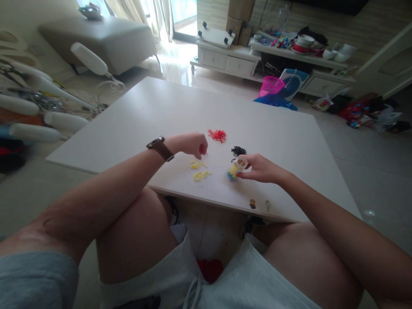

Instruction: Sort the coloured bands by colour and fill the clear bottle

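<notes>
In the head view my right hand grips a small clear bottle, tilted, with a whitish rim and something yellow and blue on or in it. My left hand, below a wristwatch, is closed just above the table; what its fingers hold, if anything, is hidden. Below it lie thin yellow strips in two small groups. Beyond the left hand is a pile of small red pieces. A heap of black pieces sits behind the bottle.
Near the front edge of the white table lie a small yellow-and-blue figure and a small pale metallic-looking item. White chairs stand at the left. A pink basket and a blue plastic item are beyond the far edge.
</notes>
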Motion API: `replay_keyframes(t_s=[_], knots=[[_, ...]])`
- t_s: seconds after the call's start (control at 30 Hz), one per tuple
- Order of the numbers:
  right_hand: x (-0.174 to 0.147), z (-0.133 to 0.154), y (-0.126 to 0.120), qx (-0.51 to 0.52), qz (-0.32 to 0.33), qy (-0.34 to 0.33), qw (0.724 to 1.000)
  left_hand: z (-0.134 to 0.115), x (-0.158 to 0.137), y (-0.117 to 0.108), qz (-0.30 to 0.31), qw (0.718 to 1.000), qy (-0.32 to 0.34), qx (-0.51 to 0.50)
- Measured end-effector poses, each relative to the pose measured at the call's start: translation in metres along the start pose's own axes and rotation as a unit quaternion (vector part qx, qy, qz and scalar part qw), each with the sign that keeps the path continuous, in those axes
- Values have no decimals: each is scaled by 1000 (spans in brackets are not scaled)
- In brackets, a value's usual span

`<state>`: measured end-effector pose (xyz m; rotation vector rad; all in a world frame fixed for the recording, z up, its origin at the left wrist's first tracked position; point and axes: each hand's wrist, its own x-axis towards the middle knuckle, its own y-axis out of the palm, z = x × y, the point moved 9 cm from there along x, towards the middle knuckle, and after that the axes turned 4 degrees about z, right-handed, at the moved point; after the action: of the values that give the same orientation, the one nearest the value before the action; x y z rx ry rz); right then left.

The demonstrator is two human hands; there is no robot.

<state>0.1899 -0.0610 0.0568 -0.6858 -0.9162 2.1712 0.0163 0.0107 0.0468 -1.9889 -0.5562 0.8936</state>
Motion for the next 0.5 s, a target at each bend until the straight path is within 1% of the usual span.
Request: replay_keyframes(t_s=[0.03,0.1,0.2,0.33,0.5], knots=[[0,-1,0,10,0,1,1000,10,-1,8,20,999,-22,14],[1,-3,-1,13,-2,11,1000,25,-3,21,42,997,-47,39],[3,-4,0,10,-3,9,1000,35,-5,36,35,995,-52,73],[4,-4,1,24,-3,-16,1000,31,-8,47,8,997,-27,76],[3,-10,3,48,6,-25,998,20,-11,52,22,998,-4,55]])
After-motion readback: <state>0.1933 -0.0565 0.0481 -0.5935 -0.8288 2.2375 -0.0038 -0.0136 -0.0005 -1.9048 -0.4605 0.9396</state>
